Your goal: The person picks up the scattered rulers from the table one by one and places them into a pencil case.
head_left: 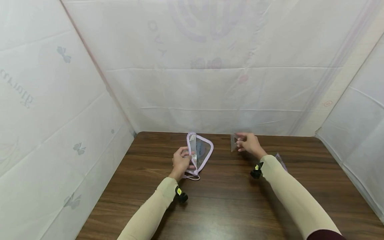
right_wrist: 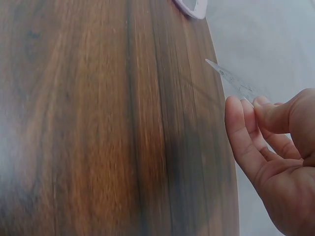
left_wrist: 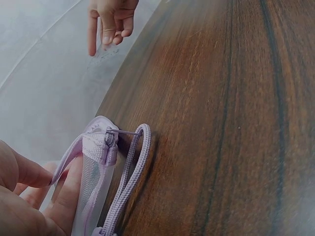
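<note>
Near the table's back edge, a see-through mesh zip pouch (head_left: 207, 156) with lilac trim is gripped at its left side by my left hand (head_left: 181, 161). In the left wrist view, thumb and fingers hold apart the edges of the pouch's mouth, beside the lilac cord loop (left_wrist: 129, 182). A bluish flat shape (head_left: 200, 148) shows through the mesh; its kind is unclear. To the right, my right hand (head_left: 250, 145) pinches a clear set square (head_left: 233, 143) between thumb and fingertips. The right wrist view shows this set square (right_wrist: 231, 79) edge-on, raised off the table.
Another clear flat piece with a purplish edge (head_left: 281, 161) lies on the brown wooden table (head_left: 216, 203), partly hidden by the right forearm. Pale printed sheeting (head_left: 192, 90) hangs behind the table and at both sides.
</note>
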Tool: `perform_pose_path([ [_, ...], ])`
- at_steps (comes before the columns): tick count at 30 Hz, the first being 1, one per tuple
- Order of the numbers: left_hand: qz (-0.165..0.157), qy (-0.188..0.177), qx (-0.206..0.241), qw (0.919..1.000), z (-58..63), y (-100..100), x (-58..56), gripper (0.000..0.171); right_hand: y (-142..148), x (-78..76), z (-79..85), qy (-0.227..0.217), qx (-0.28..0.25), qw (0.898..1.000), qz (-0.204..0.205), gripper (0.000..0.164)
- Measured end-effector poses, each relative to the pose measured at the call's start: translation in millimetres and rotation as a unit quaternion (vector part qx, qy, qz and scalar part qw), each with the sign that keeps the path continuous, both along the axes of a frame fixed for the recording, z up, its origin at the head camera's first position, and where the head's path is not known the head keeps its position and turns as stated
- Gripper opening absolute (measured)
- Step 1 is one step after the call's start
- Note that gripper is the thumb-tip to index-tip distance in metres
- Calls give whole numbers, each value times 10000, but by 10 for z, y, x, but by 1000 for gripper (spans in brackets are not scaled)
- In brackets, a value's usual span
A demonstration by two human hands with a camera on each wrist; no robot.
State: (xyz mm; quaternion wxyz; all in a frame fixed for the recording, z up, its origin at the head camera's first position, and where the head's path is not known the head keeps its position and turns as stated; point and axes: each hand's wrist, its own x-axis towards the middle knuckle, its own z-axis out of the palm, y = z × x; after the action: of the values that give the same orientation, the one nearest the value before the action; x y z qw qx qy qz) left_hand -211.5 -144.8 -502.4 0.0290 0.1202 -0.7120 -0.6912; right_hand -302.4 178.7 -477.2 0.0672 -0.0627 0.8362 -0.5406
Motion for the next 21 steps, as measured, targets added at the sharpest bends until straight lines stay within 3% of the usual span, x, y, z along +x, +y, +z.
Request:
perform_pose_path([
  [21, 118, -42, -119, 9999, -3, 15, -6, 40, -367, -36, -27, -120, -80, 9998, 154, 51],
])
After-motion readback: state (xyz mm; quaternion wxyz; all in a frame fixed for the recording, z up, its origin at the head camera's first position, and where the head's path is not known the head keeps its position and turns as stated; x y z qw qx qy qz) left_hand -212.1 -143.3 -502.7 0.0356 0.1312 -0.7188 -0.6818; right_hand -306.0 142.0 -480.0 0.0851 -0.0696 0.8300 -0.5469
